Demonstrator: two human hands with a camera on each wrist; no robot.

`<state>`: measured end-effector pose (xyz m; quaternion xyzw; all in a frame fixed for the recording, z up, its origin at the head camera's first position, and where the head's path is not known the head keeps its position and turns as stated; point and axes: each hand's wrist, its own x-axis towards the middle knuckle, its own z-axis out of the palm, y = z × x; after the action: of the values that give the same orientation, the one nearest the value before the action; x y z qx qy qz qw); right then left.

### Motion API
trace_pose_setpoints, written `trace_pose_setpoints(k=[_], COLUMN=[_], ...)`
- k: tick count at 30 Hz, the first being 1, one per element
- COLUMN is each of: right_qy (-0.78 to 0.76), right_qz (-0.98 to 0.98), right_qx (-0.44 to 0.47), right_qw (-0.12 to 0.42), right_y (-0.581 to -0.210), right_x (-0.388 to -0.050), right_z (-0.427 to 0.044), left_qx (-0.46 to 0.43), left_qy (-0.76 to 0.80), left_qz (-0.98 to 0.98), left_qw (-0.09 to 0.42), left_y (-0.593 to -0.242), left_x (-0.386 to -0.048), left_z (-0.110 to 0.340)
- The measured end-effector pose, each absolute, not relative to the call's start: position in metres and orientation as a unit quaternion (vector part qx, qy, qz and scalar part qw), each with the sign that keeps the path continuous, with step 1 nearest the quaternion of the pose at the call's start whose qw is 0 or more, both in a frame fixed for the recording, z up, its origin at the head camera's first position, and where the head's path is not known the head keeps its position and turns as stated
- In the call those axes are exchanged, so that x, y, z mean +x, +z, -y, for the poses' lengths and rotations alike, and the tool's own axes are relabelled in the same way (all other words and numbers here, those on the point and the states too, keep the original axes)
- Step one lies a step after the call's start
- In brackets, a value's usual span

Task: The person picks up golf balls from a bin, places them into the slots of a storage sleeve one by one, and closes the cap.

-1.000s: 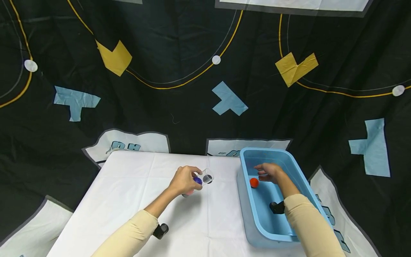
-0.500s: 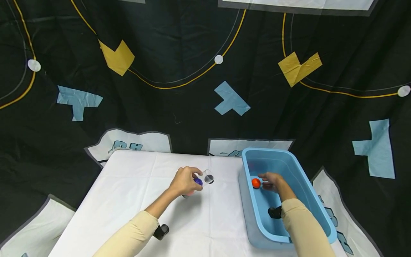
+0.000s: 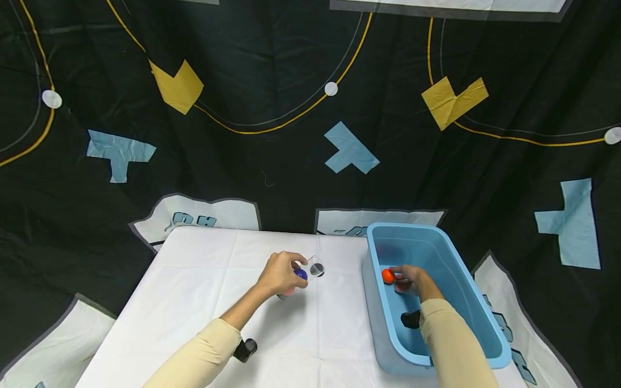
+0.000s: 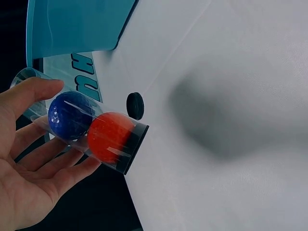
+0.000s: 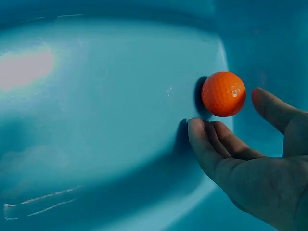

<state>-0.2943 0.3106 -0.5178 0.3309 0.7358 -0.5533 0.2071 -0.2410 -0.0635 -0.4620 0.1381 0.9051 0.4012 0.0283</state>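
Note:
My left hand [image 3: 282,275] grips a clear plastic tube [image 4: 102,105] above the white table, thumb on one side and fingers along the other. A blue golf ball [image 4: 71,115] and an orange golf ball [image 4: 110,137] lie inside it, the orange one by the dark closed end. In the blue bin, my right hand [image 5: 260,178] is beside another orange golf ball [image 5: 224,94]. Its thumb and fingertips stand apart around the ball; in the right wrist view a gap shows between them and the ball. Near the tube, a small black disc [image 4: 135,106] is on the table.
The blue bin [image 3: 375,323] stands on the right part of the white table [image 3: 194,302], its walls rising around my right hand. A dark curtain [image 3: 271,178] with taped shapes hangs behind. Dark wrist cameras [image 3: 245,350] stick out below both forearms.
My right hand has moved lower in the bin and closer to the orange golf ball. My left hand keeps its hold on the tube. The head view has shifted slightly.

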Motion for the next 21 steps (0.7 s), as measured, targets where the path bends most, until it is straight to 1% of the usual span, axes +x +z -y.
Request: trace_pose_setpoints(k=[9,13,17,21], right_qy=[-0.557,-0.555,-0.557,-0.563], right_qz=[-0.731,-0.730,-0.726,-0.728], right_qx=[0.331,0.329,0.338,0.325], right_qw=[0.213,0.225,0.221,0.219], right_y=[-0.5197,-0.5221,-0.5258,-0.5273], right_x=[-0.2990,-0.2998,-0.2996,-0.2959], right_z=[-0.3066,-0.3054,-0.3046,-0.3072], left_qx=[0.137,0.135,0.134,0.132], left_qy=[0.402,0.400,0.397,0.395], left_qz=[-0.905,-0.906,-0.908,-0.909], left_qw=[0.023,0.024,0.018,0.018], left_y=[-0.4576,-0.4580,-0.4593,-0.4600], left_x=[-0.2424,-0.2424,-0.2426,-0.2426], left_z=[0.0646,0.0648,0.0661,0.0668])
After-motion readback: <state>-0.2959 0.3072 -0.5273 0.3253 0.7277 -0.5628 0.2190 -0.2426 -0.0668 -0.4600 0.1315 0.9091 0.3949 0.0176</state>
